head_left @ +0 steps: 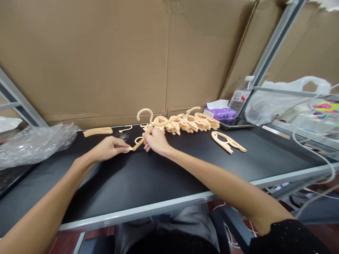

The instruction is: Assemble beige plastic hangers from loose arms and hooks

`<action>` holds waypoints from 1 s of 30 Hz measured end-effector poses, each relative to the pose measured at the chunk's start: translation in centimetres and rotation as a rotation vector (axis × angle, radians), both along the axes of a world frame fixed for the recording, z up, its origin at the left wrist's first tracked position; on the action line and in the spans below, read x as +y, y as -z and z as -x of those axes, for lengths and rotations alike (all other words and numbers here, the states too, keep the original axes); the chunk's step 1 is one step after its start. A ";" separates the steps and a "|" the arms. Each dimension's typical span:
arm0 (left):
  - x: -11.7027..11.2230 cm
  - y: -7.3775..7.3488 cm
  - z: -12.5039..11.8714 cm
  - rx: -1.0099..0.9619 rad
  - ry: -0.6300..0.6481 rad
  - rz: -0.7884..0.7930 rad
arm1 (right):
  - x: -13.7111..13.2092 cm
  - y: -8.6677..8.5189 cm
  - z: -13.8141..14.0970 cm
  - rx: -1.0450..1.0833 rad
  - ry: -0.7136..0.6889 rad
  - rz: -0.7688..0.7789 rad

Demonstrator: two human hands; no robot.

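Observation:
A beige plastic folding hanger (169, 122) is held over the black table, its hook upward and one arm slanting down to the left. My right hand (156, 141) is closed round that lower arm, just below the hook. At the arm's low end, my left hand (112, 148) pinches a small beige tip piece. Behind my right hand lies a row of stacked folded hangers (194, 123), partly hidden by it. A loose hook (125, 129) and several slim beige strips (97, 131) rest at the back left.
One folded hanger (228, 141) lies apart on the right of the table (169, 180). A purple tissue pack (221, 111), a water bottle (240, 97) and a dark flat device (236, 123) stand at the back right. Crumpled clear plastic (39, 143) covers the left side. Cardboard (106, 60) walls the back.

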State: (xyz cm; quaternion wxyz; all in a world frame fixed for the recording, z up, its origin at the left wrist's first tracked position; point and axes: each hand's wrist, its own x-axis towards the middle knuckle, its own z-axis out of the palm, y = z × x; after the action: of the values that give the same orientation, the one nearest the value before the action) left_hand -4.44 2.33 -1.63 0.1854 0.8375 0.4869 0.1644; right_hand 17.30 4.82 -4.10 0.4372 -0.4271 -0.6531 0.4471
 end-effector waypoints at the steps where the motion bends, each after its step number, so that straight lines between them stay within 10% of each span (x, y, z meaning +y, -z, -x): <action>1: 0.0 0.1 0.0 -0.005 -0.005 -0.003 | -0.1 0.1 0.0 0.010 0.007 0.013; 30: 0.7 -0.4 -0.5 -0.026 0.055 0.118 | 0.0 1.4 0.3 0.130 0.050 0.061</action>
State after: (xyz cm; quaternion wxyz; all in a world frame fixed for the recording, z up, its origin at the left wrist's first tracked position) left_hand -3.95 3.02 -1.25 0.2453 0.8359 0.4704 0.1410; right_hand 16.98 4.81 -5.53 0.4766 -0.4264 -0.5987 0.4824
